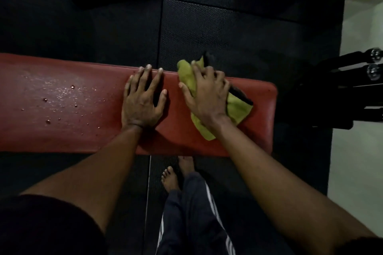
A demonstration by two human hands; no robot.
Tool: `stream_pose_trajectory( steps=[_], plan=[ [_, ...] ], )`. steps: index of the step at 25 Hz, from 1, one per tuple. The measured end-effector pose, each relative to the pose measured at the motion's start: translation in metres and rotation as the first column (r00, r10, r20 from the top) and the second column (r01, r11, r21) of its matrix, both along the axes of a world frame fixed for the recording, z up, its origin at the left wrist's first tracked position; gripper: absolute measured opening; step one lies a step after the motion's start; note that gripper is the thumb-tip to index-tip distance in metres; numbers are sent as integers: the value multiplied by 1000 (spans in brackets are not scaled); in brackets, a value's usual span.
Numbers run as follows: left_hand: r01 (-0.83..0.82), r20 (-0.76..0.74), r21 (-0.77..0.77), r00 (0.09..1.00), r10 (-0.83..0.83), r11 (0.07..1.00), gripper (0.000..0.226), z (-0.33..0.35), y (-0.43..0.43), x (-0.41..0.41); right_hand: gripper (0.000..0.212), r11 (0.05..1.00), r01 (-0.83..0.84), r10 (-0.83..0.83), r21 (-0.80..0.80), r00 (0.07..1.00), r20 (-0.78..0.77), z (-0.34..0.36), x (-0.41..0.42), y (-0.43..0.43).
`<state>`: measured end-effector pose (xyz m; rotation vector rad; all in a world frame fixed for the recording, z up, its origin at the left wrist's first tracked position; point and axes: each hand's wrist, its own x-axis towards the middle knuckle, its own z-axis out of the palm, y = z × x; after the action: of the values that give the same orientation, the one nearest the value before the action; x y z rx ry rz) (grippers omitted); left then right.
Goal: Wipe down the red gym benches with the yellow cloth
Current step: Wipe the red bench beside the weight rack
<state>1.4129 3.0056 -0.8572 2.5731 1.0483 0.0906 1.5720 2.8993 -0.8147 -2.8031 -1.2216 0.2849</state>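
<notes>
Nearest the camera, the person's bare foot (170, 178) and striped trousers (199, 213) stand at the near long edge of the red bench surface (93, 130). Its long axis runs left to right across the view, and its rounded end is at the right. Both forearms reach forward over that edge. The left hand (143, 101) lies flat near the middle of the surface, palm down, its fingers (145, 76) straight, spread wide and holding nothing, with the tips at the far edge. It looks like a brace. Just to its right, close but apart, the right hand (207, 95) presses the yellow cloth (238, 112) onto the surface near the right end. Its fingers are curled over the bunched fabric and the thumb is splayed towards the left hand. The cloth spills out on both sides of the palm, and a dark strip (241, 96) shows along its right side. The scattered water droplets (62, 93) all lie on the left stretch of the surface, beyond the left hand and well apart from the cloth. Judging by this, the coming stroke has to travel leftward along the long axis, and the bracing hand sits in its path, so it probably has to lift or slide away first. Beyond the far edge are black rubber floor mats (228, 33), and off the right end is a black metal frame (352, 80).
</notes>
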Motion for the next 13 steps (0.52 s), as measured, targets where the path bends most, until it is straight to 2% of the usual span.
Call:
stream_pose_trajectory(
  steps=[2,3,5,8,10,13],
  plan=[
    [-3,-13,0,1000,3,1000,62,0,1,0,44,998,-63,64,31,997,-41,-2,23,3],
    [-1,-17,-7,1000,1,1000,63,0,1,0,40,998,-57,59,37,997,-55,-3,35,-4],
    [-2,-22,6,1000,2,1000,63,-1,2,1,40,997,34,-29,62,996,-84,-7,60,-26],
    [-9,-26,28,1000,10,1000,63,-3,0,2,48,956,282,-268,83,952,-151,-6,84,-71],
    [-10,-34,37,999,11,999,63,-3,0,1,49,935,351,-343,51,931,-123,-7,77,-74],
    [-16,-50,56,999,19,998,63,-5,0,2,39,971,241,-241,-2,970,-42,-14,64,-27]
  ],
)
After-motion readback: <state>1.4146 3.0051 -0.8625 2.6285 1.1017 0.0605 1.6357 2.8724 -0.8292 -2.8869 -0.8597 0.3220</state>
